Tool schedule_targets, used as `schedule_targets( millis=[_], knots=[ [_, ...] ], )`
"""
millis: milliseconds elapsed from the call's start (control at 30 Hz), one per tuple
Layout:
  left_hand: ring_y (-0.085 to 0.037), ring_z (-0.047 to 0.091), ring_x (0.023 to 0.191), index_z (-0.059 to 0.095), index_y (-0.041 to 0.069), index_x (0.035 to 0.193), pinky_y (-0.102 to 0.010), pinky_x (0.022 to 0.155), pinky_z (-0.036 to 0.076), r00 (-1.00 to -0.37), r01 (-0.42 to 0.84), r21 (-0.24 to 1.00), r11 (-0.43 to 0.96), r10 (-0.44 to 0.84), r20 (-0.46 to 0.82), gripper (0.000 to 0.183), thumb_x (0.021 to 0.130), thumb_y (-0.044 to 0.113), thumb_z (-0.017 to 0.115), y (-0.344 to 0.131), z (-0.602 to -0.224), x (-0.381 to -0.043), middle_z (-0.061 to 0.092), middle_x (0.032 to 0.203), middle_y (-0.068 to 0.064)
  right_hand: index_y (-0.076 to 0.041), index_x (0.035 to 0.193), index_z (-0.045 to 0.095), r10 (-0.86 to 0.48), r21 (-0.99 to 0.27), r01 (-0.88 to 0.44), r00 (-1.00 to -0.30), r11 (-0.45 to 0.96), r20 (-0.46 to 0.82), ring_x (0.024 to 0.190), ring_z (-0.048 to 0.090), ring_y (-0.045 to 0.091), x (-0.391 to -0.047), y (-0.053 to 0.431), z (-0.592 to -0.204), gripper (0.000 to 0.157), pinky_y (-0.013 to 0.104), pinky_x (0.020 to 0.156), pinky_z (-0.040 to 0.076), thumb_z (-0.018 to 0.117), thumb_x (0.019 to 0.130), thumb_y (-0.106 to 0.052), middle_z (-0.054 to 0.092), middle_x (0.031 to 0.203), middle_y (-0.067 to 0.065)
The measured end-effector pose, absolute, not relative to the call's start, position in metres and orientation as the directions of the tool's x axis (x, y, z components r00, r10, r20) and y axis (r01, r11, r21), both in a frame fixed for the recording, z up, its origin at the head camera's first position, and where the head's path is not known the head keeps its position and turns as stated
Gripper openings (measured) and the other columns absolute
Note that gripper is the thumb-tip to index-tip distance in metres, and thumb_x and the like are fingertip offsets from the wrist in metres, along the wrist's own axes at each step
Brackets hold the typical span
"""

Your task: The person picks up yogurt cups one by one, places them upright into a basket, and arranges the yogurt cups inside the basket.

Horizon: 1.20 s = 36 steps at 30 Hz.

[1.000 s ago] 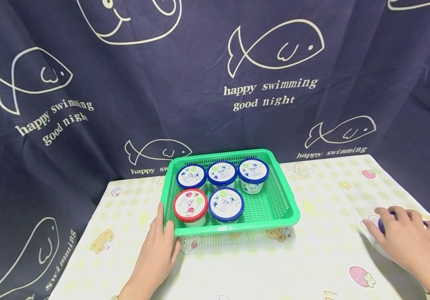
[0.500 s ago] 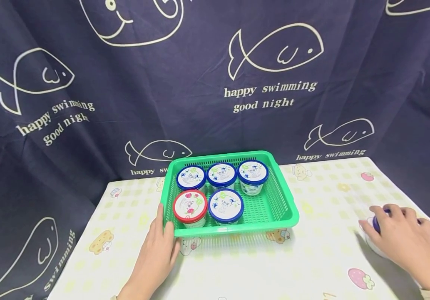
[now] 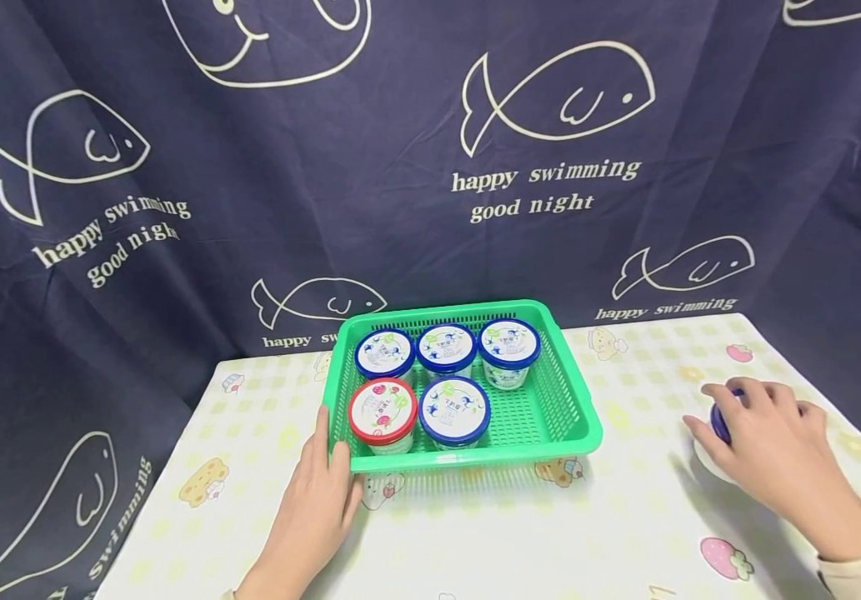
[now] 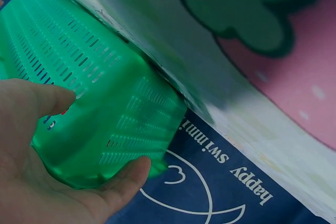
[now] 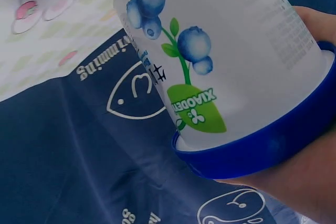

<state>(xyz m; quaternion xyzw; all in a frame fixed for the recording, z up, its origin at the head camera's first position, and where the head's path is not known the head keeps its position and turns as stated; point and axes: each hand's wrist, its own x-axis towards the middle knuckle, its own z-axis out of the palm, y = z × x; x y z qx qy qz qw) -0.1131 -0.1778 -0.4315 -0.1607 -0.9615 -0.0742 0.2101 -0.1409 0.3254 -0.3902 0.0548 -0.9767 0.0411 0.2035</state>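
Observation:
In the head view my left hand [image 3: 316,493] rests against the front left corner of a green plastic basket [image 3: 535,451]. The left wrist view shows thumb and finger extended, spread on either side of that corner. On the right, my right hand [image 3: 778,450] grips a white lidded cup [image 5: 236,40] from above by its blue lid [image 5: 262,142]. Blueberries are printed on the cup's side; in the head view the hand hides most of it. In the basket stand a red-lidded cup [image 3: 382,412] and several blue-lidded cups, among them one in front [image 3: 454,408].
A pale checked cloth [image 3: 520,542] with cartoon prints covers the table. Right behind the basket hangs a dark blue curtain [image 3: 400,192] with white fish drawings. The basket's right end [image 3: 543,412] holds no cup in the front row.
My right hand has moved left and slightly away from me with the cup in its grip. My left hand, the basket and its cups have stayed put.

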Motion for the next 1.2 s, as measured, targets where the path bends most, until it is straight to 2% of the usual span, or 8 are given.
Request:
schedule_targets(
  millis=[667, 1200],
  knots=[
    [-0.033, 0.032, 0.122, 0.042, 0.005, 0.096, -0.043, 0.088, 0.041, -0.864, 0.339, 0.08, 0.938, 0.276, 0.421, 0.029, 0.08, 0.025, 0.056, -0.179, -0.429, -0.113, 0.002, 0.148, -0.022, -0.012, 0.109, 0.057, -0.175, -0.052, -0.22, -0.879, 0.974, 0.444, 0.103, 0.038, 0.04, -0.149, 0.293, -0.383, 0.045, 0.058, 0.073, 0.025, 0.062, 0.078, -0.044, 0.051, 0.112, 0.016],
    [-0.033, 0.031, 0.123, 0.042, 0.004, 0.099, -0.042, 0.09, 0.041, -0.866, 0.34, 0.075, 0.937, 0.282, 0.412, 0.032, 0.079, 0.024, 0.057, -0.178, -0.431, -0.113, 0.002, 0.148, -0.022, -0.012, 0.108, 0.057, -0.226, -0.017, -0.269, -0.842, 0.963, 0.491, 0.101, 0.04, 0.04, -0.157, 0.281, -0.378, 0.044, 0.058, 0.072, 0.026, 0.062, 0.076, -0.043, 0.052, 0.109, 0.015]
  ],
)
